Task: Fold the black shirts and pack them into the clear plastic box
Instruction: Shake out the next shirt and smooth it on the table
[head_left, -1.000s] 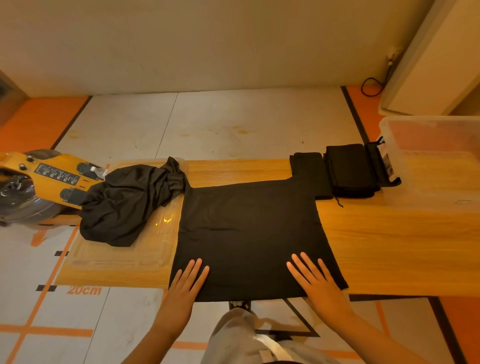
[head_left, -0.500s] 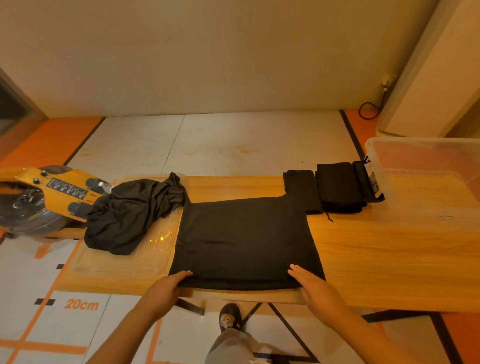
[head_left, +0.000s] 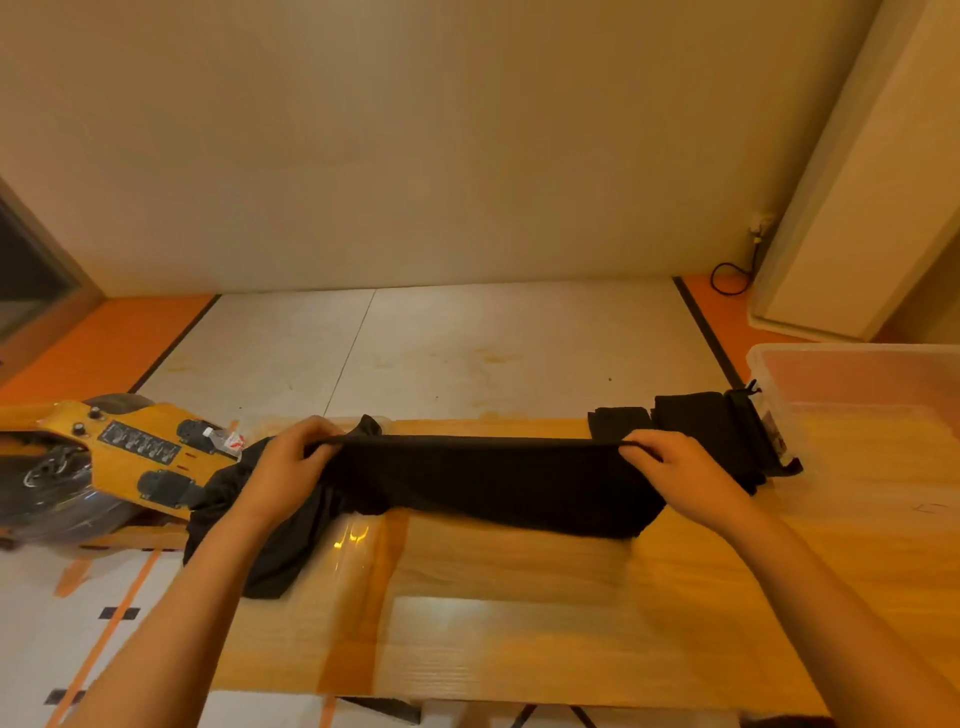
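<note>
— Shirt (head_left: 493, 483) across the middle of the frame, in the head view: we see it stretched as a dark band between the two hands, its lower fold resting on the counter (head_left: 519, 623).

— And the hands? We read the left hand (head_left: 291, 462), centre left, as pinching the band's upper edge with its fingers curled over the cloth. The right hand (head_left: 680, 467) grips the same edge at centre right.

— Agreed. What worries us is the left end. It lies against the crumpled shirt (head_left: 270, 561) heaped at lower left, black on black, and we cannot tell where one stops. A pull there could drag the heap along or fold part of it in.

— The clear lid (head_left: 358, 540) under that heap looks slick, too. The heap might slide toward the yellow machine (head_left: 130, 447) at far left.

— On the other side, the right hand is just beside the folded stack (head_left: 691, 415), which sits right against the clear plastic box (head_left: 852, 349) at the right edge. A careless sweep could knock that stack askew.

— And if the two hands set down unevenly, we'd expect a skewed fold that packs badly. We see no shirts in the box, so most of the task remains.
</note>
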